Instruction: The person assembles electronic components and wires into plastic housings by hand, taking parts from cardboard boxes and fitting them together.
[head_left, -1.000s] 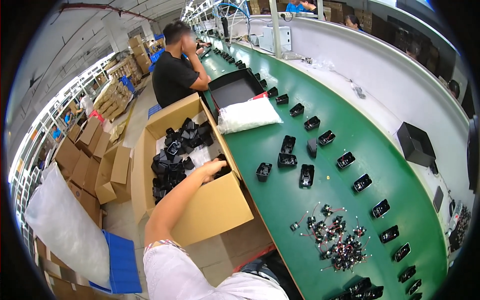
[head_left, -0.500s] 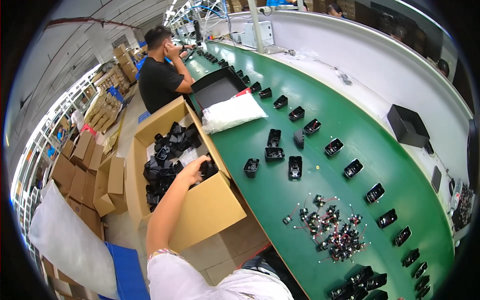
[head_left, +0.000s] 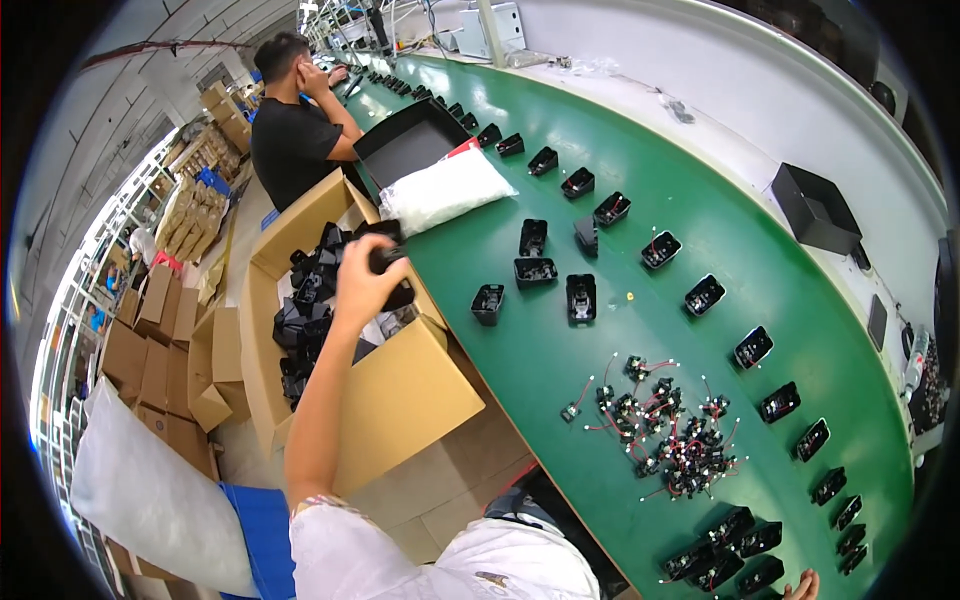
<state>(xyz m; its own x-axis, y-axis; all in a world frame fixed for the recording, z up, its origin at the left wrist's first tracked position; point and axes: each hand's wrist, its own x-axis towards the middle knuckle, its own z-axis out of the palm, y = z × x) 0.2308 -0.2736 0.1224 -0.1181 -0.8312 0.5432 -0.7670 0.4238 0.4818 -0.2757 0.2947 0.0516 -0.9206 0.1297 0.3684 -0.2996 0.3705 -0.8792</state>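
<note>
1. Evidently a lifting step: one black shell (head_left: pixel 384 258) sits in the left grip (head_left: pixel 362 275), above the right part of the box (head_left: pixel 410 390), with the pile (head_left: pixel 302 320) of loose shells to its left.
2. Technique (judgement): pinch by the outer walls, since a finger inside the hollow could slip or mark the part.
3. Draw it straight up; the pile looks tangled, and a sideways pull might drag neighbours along. Keep it high enough to clear the box's right wall and the white bag (head_left: pixel 450 190) just beyond.
4. Pose, left: forearm (head_left: pixel 325 420) reaches away from the near side, across the near left part of the box. Thumb on the near side of the shell, fingers curled round the far side.
5. Left grip closed round the shell; motion blur, so cannot tell whether a second is caught with it.
6. Right grip (head_left: pixel 803 585): partly cut off at the near edge, right of the cluster (head_left: pixel 733 525) of shells on the desk (head_left: pixel 520 370). Cannot tell whether wide, narrow or holding.
</note>
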